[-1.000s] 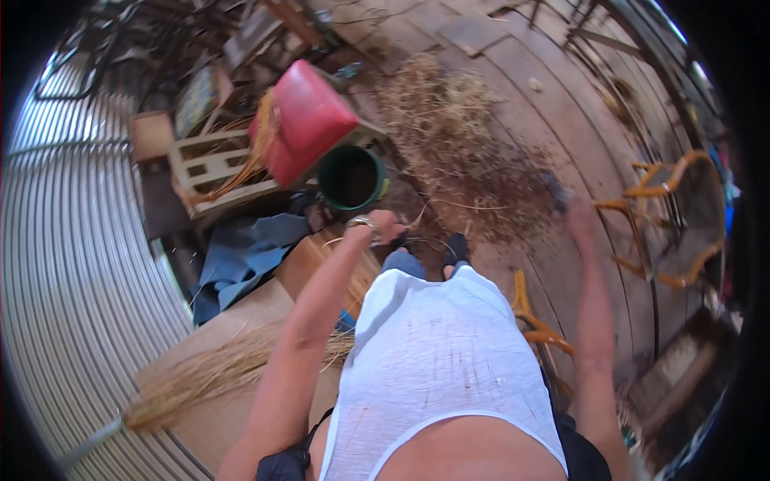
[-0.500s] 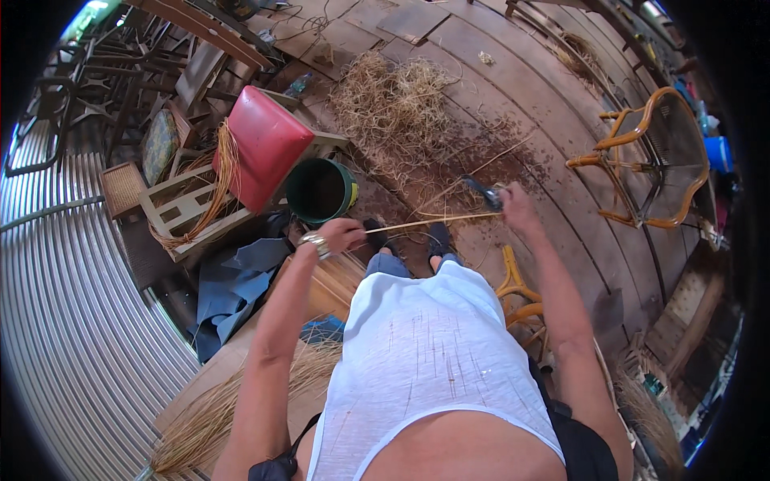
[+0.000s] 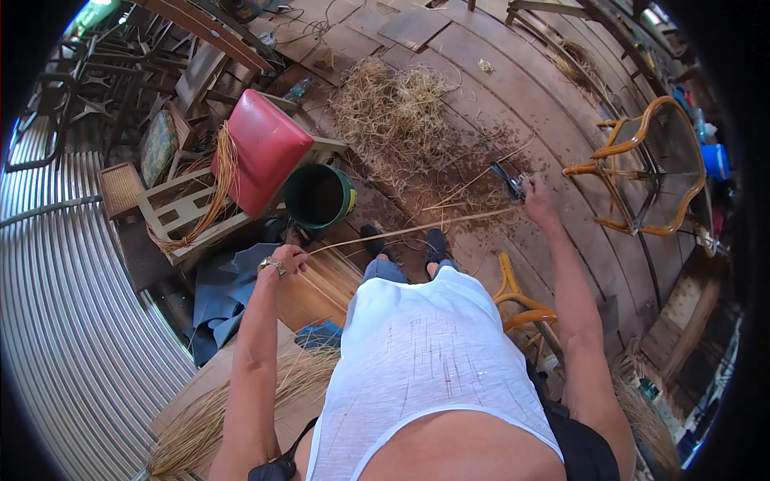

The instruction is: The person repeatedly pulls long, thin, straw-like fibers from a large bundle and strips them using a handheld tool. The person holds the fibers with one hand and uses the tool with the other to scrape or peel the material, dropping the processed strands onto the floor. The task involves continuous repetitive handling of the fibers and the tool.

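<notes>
A long, pale cane strip (image 3: 417, 229) stretches between my hands over my feet, bowing slightly. My left hand (image 3: 290, 258), with a metal watch on its wrist, is closed on the strip's left end. Farther to the right, my right hand (image 3: 541, 200) is closed round a small dark hand tool (image 3: 507, 183) with a shiny part; its exact kind is hard to make out. The strip's right end runs up to that hand, and the fingers hide where it meets the tool. Thin cane pieces lie on the boards beyond the strip.
A heap of curly shavings (image 3: 393, 108) lies ahead on the plank floor. To its left are a green bucket (image 3: 321, 196) and a red-cushioned seat (image 3: 269, 148) draped with cane. A rattan chair (image 3: 654, 168) stands right; a cane bundle (image 3: 196, 425) lies by my left arm.
My hands have moved apart: the left went left and nearer me, the right went right and slightly farther out. More of the cane strip now shows between them.
</notes>
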Demonstrator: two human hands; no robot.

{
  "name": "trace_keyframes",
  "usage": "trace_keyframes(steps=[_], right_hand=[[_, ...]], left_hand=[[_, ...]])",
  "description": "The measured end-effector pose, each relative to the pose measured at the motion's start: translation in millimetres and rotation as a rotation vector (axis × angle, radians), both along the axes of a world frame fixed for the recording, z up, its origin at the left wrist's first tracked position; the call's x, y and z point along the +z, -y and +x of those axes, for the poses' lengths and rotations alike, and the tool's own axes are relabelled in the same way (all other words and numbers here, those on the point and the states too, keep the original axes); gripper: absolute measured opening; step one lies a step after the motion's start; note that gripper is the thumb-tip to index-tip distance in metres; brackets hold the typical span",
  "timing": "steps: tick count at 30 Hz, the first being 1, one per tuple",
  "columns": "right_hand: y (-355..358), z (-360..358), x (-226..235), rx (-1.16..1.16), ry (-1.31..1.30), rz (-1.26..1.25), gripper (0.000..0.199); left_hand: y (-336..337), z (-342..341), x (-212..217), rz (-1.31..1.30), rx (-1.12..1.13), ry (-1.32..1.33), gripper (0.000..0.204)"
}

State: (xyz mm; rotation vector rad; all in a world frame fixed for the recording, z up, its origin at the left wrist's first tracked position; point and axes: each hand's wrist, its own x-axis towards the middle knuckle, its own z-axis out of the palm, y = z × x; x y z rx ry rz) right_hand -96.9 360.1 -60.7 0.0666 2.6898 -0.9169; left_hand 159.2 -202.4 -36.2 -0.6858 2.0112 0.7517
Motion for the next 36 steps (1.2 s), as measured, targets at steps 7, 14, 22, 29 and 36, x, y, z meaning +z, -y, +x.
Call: trace_keyframes(steps=[7,14,22,29,36], right_hand=[[-35,18,-31,0.077,-0.104,0.038,0.017],[22,88,19,-0.021,0.570,-0.333,0.015],[81,103,37,-0.136,0.409,-0.685,0.014],[113,111,29,-0.278,0.316,-0.619,0.019],[138,124,12,-0.384,0.272,-0.688,0.021]], left_hand=[[-52,-8,-117,-0.096,-0.395,0.304,0.034],[-255,-162,-37,0.533,-0.020,-0.509,0.025],[-295,-152,-9,0.642,-0.052,-0.319,0.018],[-290,-135,-11,0.674,0.151,-0.415,0.023],[-287,-120,-16,0.341,0.088,-0.498,0.028]])
